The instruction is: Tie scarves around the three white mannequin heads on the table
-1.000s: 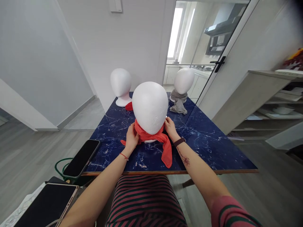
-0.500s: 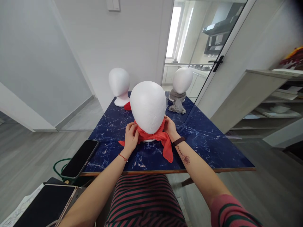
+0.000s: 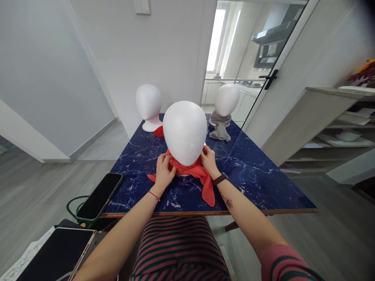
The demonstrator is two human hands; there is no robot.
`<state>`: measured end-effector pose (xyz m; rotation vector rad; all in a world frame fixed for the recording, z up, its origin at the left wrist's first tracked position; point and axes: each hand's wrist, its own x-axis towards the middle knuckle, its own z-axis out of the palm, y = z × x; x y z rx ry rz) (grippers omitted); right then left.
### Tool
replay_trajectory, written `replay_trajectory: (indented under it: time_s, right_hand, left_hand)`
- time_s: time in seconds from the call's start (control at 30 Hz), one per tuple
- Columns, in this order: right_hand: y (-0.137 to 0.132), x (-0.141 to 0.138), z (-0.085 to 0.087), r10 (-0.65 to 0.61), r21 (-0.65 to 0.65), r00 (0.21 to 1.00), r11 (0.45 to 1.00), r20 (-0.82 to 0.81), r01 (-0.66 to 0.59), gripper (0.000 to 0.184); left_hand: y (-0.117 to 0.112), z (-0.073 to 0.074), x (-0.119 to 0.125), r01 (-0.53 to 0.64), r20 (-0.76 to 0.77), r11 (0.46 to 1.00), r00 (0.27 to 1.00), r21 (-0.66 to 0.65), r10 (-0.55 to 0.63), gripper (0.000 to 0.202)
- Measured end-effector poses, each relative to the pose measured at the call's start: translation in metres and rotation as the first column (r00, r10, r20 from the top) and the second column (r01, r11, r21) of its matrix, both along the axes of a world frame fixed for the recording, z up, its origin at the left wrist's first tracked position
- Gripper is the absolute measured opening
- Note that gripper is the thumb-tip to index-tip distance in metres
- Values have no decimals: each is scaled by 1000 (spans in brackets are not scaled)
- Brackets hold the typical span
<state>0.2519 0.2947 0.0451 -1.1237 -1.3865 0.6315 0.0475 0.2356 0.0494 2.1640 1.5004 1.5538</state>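
Observation:
A white foam mannequin head [image 3: 185, 130] stands near the middle of the table, with a red scarf [image 3: 207, 186] wrapped around its neck. One scarf end hangs down in front toward the right, and another pokes out at the left. My left hand [image 3: 164, 171] is closed on the scarf at the left of the neck, fingers curled into the cloth. At the right side of the neck, my right hand [image 3: 208, 160] pinches the scarf, its fingertips partly hidden beside the head.
A bare mannequin head [image 3: 148, 102] stands at the back left, red cloth [image 3: 159, 132] near it. At the back right, another head [image 3: 227, 100] wears a grey scarf [image 3: 220, 132]. A phone [image 3: 99, 196] overhangs the left edge of the blue table [image 3: 254, 183]; a tablet [image 3: 58, 253] lies lower left.
My left hand's fingers have curled further into the scarf. My right hand has shifted slightly at the neck, and the hanging scarf end sits a little lower.

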Motion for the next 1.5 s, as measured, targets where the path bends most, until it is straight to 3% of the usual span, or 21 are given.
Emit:
replay_trajectory:
  time_s: [0.07,0.17,0.47,0.67,0.87,1.13,1.5]
  right_hand:
    - [-3,-3,1,7,4,999,1000,34,-7,17]
    - [-6,-3,2,-92,5,996,996,13,92,15]
    - [-2,-1,-1,-73,-22,997,997,2,73,15]
    - [-3,-2,-2,-53,-12,999,999,3,53,17]
    - [-1,-2,-6,-20,-20,999,1000,-35,20,16]
    - [1,-4,-10,-19,-43,999,999,-36,18,14]
    - [1,-6,-10,3,-46,999,999,-53,-5,14]
  left_hand:
    - [-2,1,-1,-28,-2,999,1000,27,28,18]
    - [-10,3,-5,-18,-10,997,1000,72,18,13]
    - [-19,5,-6,167,-341,981,932,100,-124,27]
    - [-17,3,-1,103,-522,993,851,65,-54,29]
    - [-19,6,4,49,-563,994,826,96,14,24]
    - [-23,13,8,113,-575,991,817,78,-48,22]
    - [-26,18,24,-1,-570,999,821,35,21,22]
